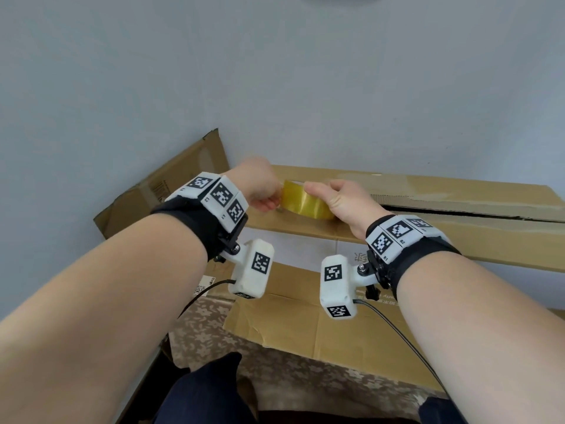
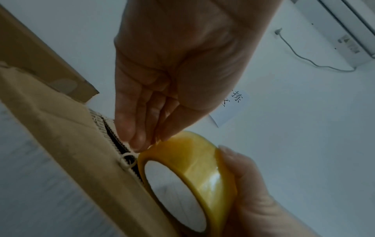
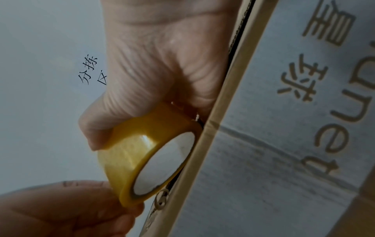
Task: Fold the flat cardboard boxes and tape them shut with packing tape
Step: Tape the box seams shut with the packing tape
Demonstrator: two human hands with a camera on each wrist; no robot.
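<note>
A yellow translucent tape roll (image 1: 305, 205) stands on edge on the left end of the folded cardboard box (image 1: 477, 240), over the dark gap (image 1: 458, 212) between its top flaps. My right hand (image 1: 324, 197) grips the roll, thumb over its top and fingers behind it. My left hand (image 1: 269, 201) meets the roll's left rim. In the left wrist view its fingers (image 2: 140, 136) and thumb pinch at the roll (image 2: 202, 170) where it touches the box (image 2: 71, 136). I cannot tell whether a loose tape end is between them. The right wrist view shows the roll (image 3: 131, 152) against the box edge.
A flat cardboard sheet (image 1: 165, 185) leans on the grey wall at the left. One box flap (image 1: 290, 316) hangs forward over a patterned tablecloth (image 1: 305, 381). Old tape patches (image 1: 397, 182) mark the box top. Camera cables trail from both wrists.
</note>
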